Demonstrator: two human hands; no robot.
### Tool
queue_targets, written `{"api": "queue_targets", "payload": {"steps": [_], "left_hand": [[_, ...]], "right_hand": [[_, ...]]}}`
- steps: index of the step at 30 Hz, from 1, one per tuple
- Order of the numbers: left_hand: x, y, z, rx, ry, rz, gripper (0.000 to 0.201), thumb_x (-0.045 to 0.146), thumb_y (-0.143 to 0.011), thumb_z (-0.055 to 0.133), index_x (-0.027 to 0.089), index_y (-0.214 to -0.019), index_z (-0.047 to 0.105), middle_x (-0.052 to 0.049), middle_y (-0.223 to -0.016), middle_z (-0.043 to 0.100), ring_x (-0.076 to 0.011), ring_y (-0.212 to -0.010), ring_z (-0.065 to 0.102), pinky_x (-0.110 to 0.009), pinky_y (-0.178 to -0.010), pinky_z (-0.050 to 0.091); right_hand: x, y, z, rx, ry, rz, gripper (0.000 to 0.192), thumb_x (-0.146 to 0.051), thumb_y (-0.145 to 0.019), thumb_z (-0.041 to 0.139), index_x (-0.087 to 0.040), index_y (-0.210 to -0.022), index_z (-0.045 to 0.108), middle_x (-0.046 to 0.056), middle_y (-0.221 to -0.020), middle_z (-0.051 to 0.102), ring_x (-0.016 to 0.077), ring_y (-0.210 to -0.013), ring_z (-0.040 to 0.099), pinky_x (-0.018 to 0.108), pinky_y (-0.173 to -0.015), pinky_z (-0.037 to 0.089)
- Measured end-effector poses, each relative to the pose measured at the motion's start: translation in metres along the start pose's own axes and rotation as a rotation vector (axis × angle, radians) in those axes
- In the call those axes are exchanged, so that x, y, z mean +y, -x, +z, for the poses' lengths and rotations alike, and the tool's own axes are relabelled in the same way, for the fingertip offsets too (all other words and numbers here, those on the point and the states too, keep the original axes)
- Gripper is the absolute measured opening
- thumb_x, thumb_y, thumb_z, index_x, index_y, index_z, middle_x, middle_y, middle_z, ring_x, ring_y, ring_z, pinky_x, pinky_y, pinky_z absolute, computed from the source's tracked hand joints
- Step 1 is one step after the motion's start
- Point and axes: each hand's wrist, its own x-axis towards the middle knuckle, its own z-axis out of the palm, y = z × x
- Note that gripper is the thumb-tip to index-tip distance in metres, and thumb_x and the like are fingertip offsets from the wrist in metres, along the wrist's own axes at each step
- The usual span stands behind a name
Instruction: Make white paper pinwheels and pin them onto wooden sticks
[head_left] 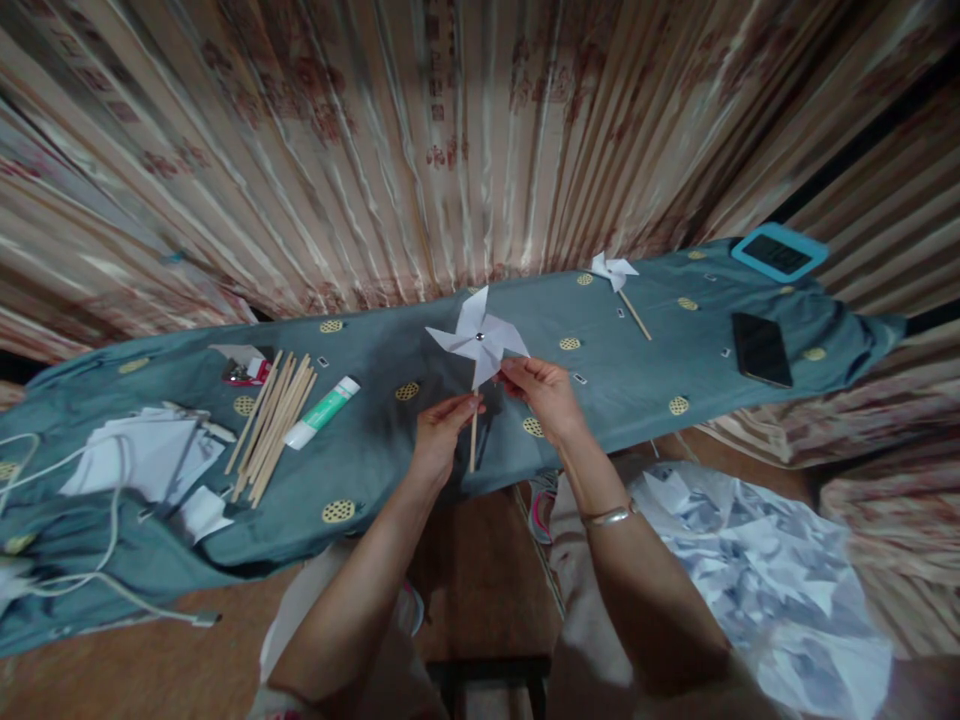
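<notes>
A white paper pinwheel (pixel 474 342) with a shiny pin at its centre stands upright on a thin wooden stick (pixel 473 440) in front of me. My left hand (pixel 444 425) pinches the stick just below the paper blades. With fingertips pressed together, my right hand (pixel 541 390) grips the edge of the pinwheel's lower right blade. Farther back to the right, a second paper pinwheel (pixel 615 272) lies on the cloth with its stick pointing towards me.
On the patterned green cloth (pixel 375 450) at left lie wooden sticks (pixel 277 425), a glue tube (pixel 322 412), a red box of pins (pixel 247 372), paper sheets (pixel 142 455) and a white cable (pixel 112 500). A phone (pixel 761 350) and blue-framed clock (pixel 780 250) lie right. Below is a bag of paper pieces (pixel 757 570).
</notes>
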Motion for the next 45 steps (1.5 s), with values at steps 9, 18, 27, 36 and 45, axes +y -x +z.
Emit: {"api": "queue_targets", "payload": {"steps": [9,18,27,36,45], "left_hand": [[0.004,0.001,-0.002,0.016,-0.009,-0.019,0.034,0.038,-0.045,0.089,0.016,-0.068,0.077,-0.005,-0.07,0.074,-0.0146,-0.068,0.065,-0.028,-0.077,0.049],[-0.001,0.004,-0.003,-0.046,-0.15,-0.028,0.031,0.04,-0.05,0.087,0.017,-0.069,0.077,-0.005,-0.068,0.074,-0.016,-0.069,0.065,-0.029,-0.079,0.048],[-0.001,0.003,-0.003,-0.056,-0.172,-0.015,0.034,0.044,-0.05,0.088,0.017,-0.069,0.077,-0.005,-0.07,0.074,-0.0165,-0.071,0.065,-0.029,-0.08,0.048],[0.002,0.002,-0.003,-0.031,-0.125,-0.016,0.033,0.041,-0.048,0.088,0.017,-0.068,0.077,-0.005,-0.07,0.075,-0.0164,-0.069,0.067,-0.029,-0.077,0.05],[0.002,0.002,-0.005,-0.032,-0.116,0.007,0.031,0.039,-0.051,0.087,0.016,-0.07,0.078,-0.006,-0.069,0.074,-0.0165,-0.069,0.067,-0.029,-0.077,0.05]], "right_hand": [[-0.005,0.004,-0.013,0.015,0.161,-0.045,0.046,-0.064,-0.056,0.079,-0.02,-0.068,0.072,-0.001,-0.069,0.07,0.0112,-0.063,0.057,0.024,-0.062,0.042],[-0.008,-0.009,-0.019,0.113,-0.016,-0.168,0.038,-0.058,-0.06,0.079,-0.022,-0.061,0.066,-0.004,-0.056,0.061,0.0121,-0.056,0.054,0.025,-0.056,0.042],[-0.009,-0.011,-0.016,0.122,-0.07,-0.1,0.029,-0.046,-0.053,0.084,-0.021,-0.06,0.069,-0.004,-0.055,0.062,0.0075,-0.049,0.049,0.022,-0.05,0.039],[-0.005,-0.009,-0.014,0.105,0.002,-0.113,0.033,-0.049,-0.054,0.083,-0.021,-0.059,0.067,-0.004,-0.053,0.058,0.0084,-0.051,0.048,0.023,-0.053,0.04],[-0.005,-0.004,-0.004,0.09,0.051,-0.076,0.04,-0.056,-0.049,0.082,-0.021,-0.059,0.067,-0.004,-0.054,0.058,0.0097,-0.053,0.048,0.024,-0.053,0.039]]}}
